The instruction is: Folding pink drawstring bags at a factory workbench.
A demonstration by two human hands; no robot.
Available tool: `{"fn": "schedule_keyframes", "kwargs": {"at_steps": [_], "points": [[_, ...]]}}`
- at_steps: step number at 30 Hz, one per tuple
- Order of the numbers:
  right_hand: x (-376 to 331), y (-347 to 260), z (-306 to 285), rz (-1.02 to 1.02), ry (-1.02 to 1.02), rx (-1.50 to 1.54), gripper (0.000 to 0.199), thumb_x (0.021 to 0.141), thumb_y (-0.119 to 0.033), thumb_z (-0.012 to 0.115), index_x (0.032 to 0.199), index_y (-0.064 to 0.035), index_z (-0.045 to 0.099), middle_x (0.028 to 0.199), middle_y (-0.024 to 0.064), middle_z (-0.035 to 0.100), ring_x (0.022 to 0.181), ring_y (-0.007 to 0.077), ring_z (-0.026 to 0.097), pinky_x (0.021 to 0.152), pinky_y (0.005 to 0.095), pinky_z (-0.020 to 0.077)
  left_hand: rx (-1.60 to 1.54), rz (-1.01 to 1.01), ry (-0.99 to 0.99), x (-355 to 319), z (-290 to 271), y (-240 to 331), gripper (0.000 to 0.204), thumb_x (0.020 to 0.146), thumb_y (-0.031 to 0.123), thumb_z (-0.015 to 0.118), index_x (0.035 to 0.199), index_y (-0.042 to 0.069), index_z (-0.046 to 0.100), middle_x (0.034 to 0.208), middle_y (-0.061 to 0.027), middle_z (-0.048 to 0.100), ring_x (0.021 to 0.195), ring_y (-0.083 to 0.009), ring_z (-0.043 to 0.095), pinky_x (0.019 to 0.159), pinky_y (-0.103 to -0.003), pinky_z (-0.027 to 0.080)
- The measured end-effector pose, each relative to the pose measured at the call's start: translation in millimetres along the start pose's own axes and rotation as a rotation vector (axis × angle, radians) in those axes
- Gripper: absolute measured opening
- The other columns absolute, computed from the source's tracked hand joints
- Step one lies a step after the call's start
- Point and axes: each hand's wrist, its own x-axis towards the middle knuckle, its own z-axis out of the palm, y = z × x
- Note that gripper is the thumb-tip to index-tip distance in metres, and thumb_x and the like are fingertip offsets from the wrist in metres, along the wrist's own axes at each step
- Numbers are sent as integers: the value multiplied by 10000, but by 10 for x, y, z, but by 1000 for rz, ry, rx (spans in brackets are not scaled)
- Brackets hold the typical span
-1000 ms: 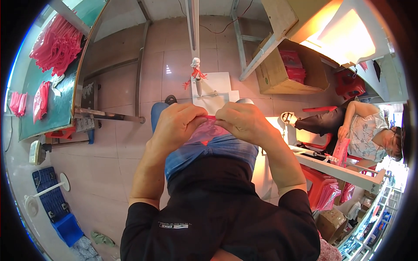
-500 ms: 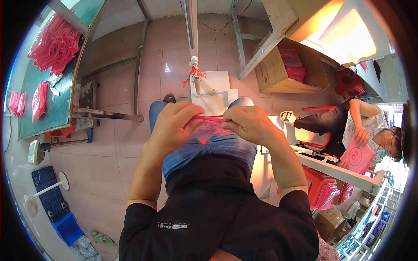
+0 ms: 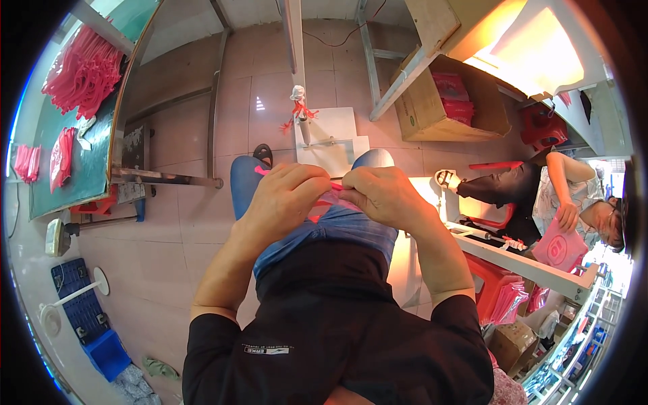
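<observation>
Pink, see-through plastic shows between the two hands: a thin, limp piece (image 3: 331, 198) held over the lap, in the middle of the scene, in front of the blue jeans (image 3: 244, 192). The left hand (image 3: 289, 196) is closed around its upper edge, fingers bent and thumb tucked in, and a narrow pink strip pokes out at the far left of the knuckles. The right hand (image 3: 381, 196) pinches the same edge between thumb and forefinger, the fingertips of both hands just beside each other. The lower part of the piece hangs toward the near side, partly hidden by the hands. Beyond the knees, a metal post (image 3: 294, 40) carries a white knot (image 3: 298, 92) and red ties (image 3: 303, 110), near a white board (image 3: 337, 121) on the tiled floor (image 3: 182, 270). On the left stands a green tabletop (image 3: 94, 172) with a large heap of pink pieces (image 3: 84, 71) on its far part and two smaller stacks (image 3: 62, 158) nearer. Far right, a cardboard box (image 3: 422, 120) holds pink packets (image 3: 455, 101). On the right a seated co-worker (image 3: 545, 199) holds a flat pink sheet (image 3: 560, 250), and nearer, a red stool (image 3: 487, 275) bears more pink bags (image 3: 509, 302). A blue crate (image 3: 106, 354) stands near left.
</observation>
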Motion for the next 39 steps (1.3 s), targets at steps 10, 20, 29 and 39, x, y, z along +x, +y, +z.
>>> {"fn": "schedule_keyframes", "kwargs": {"at_steps": [10, 20, 29, 39], "points": [[-40, 16, -3, -18, -9, -37, 210, 832, -163, 784, 879, -73, 600, 723, 92, 611, 619, 307, 605, 552, 391, 483, -82, -118, -93, 34, 0, 51, 149, 824, 28, 715, 962, 52, 663, 973, -90, 676, 846, -307, 635, 733, -388, 499], [-90, 77, -11, 3, -70, -58, 203, 838, -167, 773, 874, -76, 595, 731, 84, 603, 630, 305, 601, 551, 389, 476, 34, -126, -380, -10, 26, -7, 95, 871, 101, 611, 945, 58, 570, 889, -90, 587, 824, -279, 596, 737, -365, 436], [-200, 95, -50, 26, -73, -88, 200, 845, -143, 767, 894, -67, 588, 737, 111, 628, 628, 324, 617, 552, 388, 492, 145, -97, -367, -161, -32, -103, 90, 852, 86, 597, 930, 75, 553, 883, -82, 595, 838, -267, 607, 786, -358, 423], [-183, 110, -99, 42, -2, -75, 201, 857, -150, 761, 902, -66, 585, 738, 111, 623, 631, 332, 611, 562, 394, 489, 164, -202, -350, -201, -78, -162, 158, 847, 72, 684, 953, 74, 567, 932, -96, 632, 909, -306, 624, 848, -407, 448]]}}
